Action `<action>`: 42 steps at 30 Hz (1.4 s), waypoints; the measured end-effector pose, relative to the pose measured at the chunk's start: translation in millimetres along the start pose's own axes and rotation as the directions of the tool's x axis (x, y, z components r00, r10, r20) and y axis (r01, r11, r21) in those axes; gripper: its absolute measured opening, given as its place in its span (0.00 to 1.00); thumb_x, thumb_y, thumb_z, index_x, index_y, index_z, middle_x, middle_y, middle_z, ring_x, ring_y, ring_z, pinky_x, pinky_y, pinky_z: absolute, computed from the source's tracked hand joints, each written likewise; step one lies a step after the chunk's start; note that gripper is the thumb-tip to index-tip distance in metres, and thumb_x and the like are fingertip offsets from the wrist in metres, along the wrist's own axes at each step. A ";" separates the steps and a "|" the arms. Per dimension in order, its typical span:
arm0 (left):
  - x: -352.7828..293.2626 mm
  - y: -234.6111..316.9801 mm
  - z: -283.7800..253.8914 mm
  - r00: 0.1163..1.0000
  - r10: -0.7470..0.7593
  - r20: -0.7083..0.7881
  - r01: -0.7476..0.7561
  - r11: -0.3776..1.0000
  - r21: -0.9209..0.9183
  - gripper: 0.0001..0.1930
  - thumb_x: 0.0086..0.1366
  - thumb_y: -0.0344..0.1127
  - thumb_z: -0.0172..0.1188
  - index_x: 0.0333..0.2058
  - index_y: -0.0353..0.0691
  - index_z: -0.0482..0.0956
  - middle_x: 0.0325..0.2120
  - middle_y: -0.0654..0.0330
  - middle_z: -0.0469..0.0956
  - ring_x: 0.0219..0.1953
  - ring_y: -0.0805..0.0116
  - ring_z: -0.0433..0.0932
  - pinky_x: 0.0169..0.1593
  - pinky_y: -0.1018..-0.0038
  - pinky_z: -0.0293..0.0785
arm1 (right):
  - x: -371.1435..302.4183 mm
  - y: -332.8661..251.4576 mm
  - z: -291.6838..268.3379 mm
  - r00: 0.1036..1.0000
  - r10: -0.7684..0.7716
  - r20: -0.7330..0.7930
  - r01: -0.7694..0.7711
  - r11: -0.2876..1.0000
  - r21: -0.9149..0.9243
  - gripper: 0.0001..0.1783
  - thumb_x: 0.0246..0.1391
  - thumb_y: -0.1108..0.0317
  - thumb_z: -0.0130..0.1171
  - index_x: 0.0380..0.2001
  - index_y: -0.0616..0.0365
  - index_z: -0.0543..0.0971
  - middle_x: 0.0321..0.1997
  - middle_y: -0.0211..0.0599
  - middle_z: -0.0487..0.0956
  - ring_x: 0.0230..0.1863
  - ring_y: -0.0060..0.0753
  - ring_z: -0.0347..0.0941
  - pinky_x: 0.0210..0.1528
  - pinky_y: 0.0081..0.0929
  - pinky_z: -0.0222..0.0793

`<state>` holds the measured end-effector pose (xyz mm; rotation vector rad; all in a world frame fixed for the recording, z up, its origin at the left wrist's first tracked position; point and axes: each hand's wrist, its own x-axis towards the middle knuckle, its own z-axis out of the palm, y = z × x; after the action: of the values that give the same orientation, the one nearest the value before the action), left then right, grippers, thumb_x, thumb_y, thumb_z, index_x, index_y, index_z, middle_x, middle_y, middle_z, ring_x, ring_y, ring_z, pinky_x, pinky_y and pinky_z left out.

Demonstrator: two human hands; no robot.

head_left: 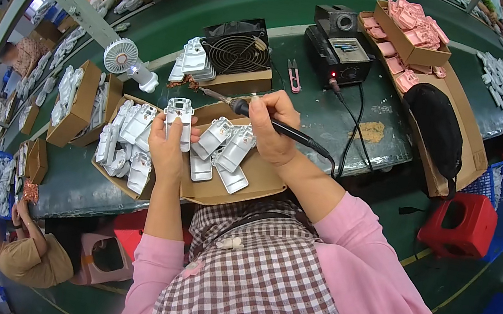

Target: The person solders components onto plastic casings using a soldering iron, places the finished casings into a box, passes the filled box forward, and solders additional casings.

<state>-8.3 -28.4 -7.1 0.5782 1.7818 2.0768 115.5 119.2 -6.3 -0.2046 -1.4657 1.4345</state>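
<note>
My left hand (166, 154) is closed on a white plastic casing (180, 108), holding it up over the cardboard tray's left part. In my right hand (275, 131) is a soldering iron (301, 136), gripped by its dark handle. The iron's metal end points left, above and to the right of the casing, apart from it. Just below my hands, several similar white casings (237, 148) lie on a cardboard tray (253, 187). More casings (136, 126) are heaped in a box left of my left hand.
Beyond my hands are a black fan (237, 54), stacked white casings (196, 61), a small white fan (122, 56), pink-handled snips (293, 77) and a soldering station (341, 48). Its cable (363, 133) crosses the table. Right: pink parts (416, 24), a black pouch (435, 125). A co-worker (32, 253) sits left.
</note>
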 end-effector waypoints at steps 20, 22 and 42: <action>-5.9 4.4 1.0 1.000 0.019 0.004 -0.019 0.998 -0.054 0.09 0.65 0.29 0.47 0.42 0.34 0.66 0.31 0.54 0.78 0.23 0.75 0.75 0.26 0.80 0.74 | -2.7 4.5 1.1 0.993 0.101 -0.061 -0.092 0.986 0.138 0.11 0.55 0.66 0.57 0.24 0.61 0.70 0.17 0.24 0.69 0.19 0.10 0.59 0.20 0.15 0.56; -5.4 4.1 0.8 1.000 0.006 -0.006 -0.006 0.999 -0.052 0.09 0.65 0.29 0.47 0.43 0.34 0.66 0.31 0.54 0.78 0.23 0.75 0.75 0.26 0.80 0.74 | -2.1 6.2 0.6 0.993 0.094 -0.065 -0.085 0.988 0.132 0.11 0.55 0.67 0.57 0.24 0.60 0.70 0.17 0.23 0.69 0.19 0.10 0.59 0.20 0.15 0.55; -5.3 2.2 -10.7 0.999 -0.022 0.037 0.026 0.991 -0.129 0.10 0.66 0.30 0.48 0.44 0.32 0.67 0.33 0.51 0.78 0.26 0.72 0.77 0.28 0.80 0.74 | -3.4 3.4 3.3 0.998 0.053 -0.042 -0.042 0.974 0.224 0.09 0.59 0.68 0.51 0.26 0.57 0.65 0.18 0.27 0.68 0.17 0.13 0.61 0.20 0.14 0.58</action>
<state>-9.2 -40.4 -6.8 0.5513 1.6121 2.1329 113.0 115.6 -10.0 -0.1333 -1.2574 1.6089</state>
